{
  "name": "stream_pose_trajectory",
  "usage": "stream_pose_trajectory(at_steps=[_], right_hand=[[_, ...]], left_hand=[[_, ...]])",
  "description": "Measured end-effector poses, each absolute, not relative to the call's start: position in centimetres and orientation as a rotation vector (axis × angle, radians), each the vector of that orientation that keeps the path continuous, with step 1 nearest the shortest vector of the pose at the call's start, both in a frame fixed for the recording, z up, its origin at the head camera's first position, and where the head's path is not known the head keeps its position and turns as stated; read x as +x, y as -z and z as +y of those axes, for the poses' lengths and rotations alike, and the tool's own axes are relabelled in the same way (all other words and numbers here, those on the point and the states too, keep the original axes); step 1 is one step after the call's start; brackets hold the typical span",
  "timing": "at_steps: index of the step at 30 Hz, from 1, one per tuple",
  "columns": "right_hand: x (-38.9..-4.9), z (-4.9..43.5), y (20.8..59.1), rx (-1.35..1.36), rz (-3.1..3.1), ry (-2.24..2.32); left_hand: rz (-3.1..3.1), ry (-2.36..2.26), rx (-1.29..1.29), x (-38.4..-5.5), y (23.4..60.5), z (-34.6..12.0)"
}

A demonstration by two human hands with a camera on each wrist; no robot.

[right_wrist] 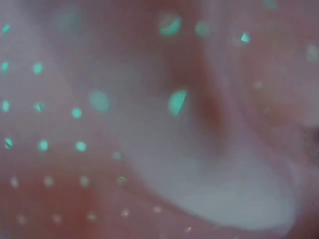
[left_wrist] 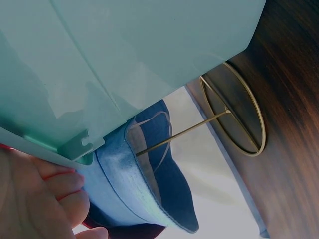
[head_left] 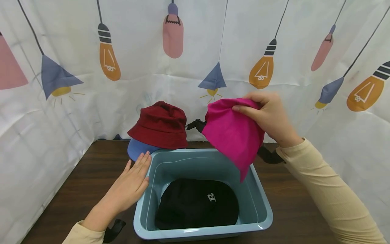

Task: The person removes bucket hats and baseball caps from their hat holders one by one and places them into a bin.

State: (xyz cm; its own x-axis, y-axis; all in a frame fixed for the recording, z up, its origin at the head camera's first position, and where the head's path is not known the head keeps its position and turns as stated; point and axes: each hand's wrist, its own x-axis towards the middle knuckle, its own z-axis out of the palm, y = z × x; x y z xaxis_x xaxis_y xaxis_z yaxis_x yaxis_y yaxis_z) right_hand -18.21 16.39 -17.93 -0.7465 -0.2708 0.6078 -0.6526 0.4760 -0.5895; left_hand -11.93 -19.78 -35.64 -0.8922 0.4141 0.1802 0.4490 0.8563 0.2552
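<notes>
My right hand (head_left: 271,115) pinches a limp, bright pink fabric hat (head_left: 233,130) between thumb and fingers, above the back right of a light blue plastic bin (head_left: 264,217). Its pointed lower end hangs over the bin's right side, and a black strap-like piece (head_left: 197,125) sticks out at its left. Inside the bin lies a black hat (head_left: 195,205) with a white letter R. With fingers straight, my left hand (head_left: 129,186) lies along the bin's left rim. In the right wrist view, blurred pale fabric (right_wrist: 164,149) dotted with small holes fills the picture.
Behind the bin's left corner, a dark red bucket hat (head_left: 161,125) sits on top of a blue hat (head_left: 140,149). A gold wire stand (left_wrist: 259,112) shows under the blue hat in the left wrist view. A patterned white curtain (head_left: 137,84) hangs behind the dark wooden table (head_left: 88,179).
</notes>
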Motion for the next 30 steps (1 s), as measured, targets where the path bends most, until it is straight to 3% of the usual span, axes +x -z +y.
stream_pose_trajectory(at_steps=[14,30], right_hand=[[-17.1,15.1,19.1,0.861,-2.371,-1.233],[-16.2,14.7,24.0,0.891,-2.578,-1.363]], left_hand=[[-2.912,0.442,-0.676,-12.0,35.6,-19.7],[-2.911,0.442,-0.676,-11.8,35.5,-19.7]])
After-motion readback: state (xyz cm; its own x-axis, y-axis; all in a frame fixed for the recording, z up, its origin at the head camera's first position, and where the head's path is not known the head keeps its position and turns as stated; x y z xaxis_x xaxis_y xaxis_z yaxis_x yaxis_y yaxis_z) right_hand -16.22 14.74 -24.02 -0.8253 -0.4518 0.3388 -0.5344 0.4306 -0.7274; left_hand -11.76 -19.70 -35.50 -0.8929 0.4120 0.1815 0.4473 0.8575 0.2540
